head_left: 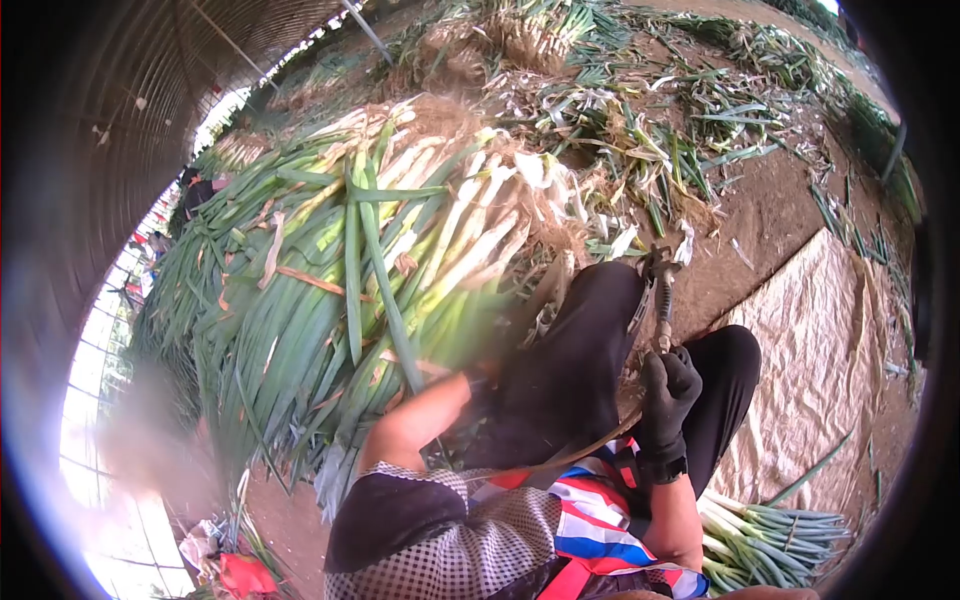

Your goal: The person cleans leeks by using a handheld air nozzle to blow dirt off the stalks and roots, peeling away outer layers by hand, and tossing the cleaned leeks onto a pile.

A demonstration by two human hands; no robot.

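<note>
My right hand, in a dark glove, is closed around the handle of a metal blow gun, held upright between my knees. A thin brownish hose runs from near that hand across my lap. My left hand is beside my left thigh; its dark glove blends into the dark trousers, and its fingers cannot be made out. Next to it lies a large heap of long green onions, with white stems and roots toward the upper right. A blurred green patch lies just above the left hand.
Trimmed leaves and peelings litter the soil beyond the heap. A beige sheet covers the ground at right, with a bunch of green onions near its lower edge. Another onion pile stands at the back.
</note>
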